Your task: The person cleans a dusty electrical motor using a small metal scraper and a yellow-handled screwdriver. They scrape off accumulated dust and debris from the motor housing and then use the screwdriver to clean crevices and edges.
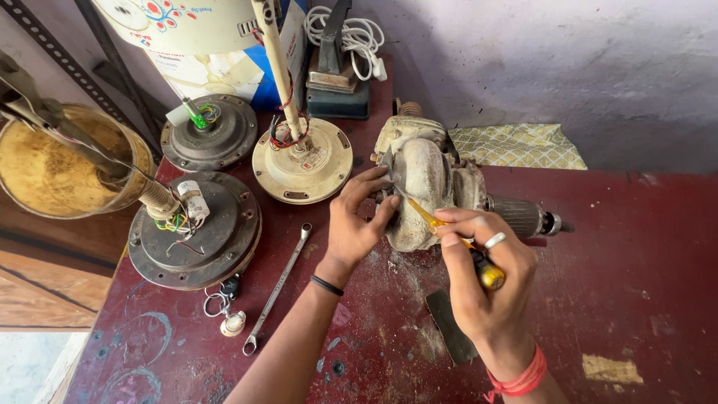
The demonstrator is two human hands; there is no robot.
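Note:
A dirty cream-coloured motor unit with a ribbed grey shaft end lies on the dark red table. My left hand rests against its left side, fingers spread on the casing. My right hand grips a yellow-handled screwdriver, whose tip points at the motor's left face near my left fingers. A ring sits on one right finger, and red thread is tied round that wrist.
Three ceiling fan motors with loose wires stand on the left. A long spanner and a key ring lie near them. A dark flat piece lies by my right wrist. A patterned cloth lies at the back.

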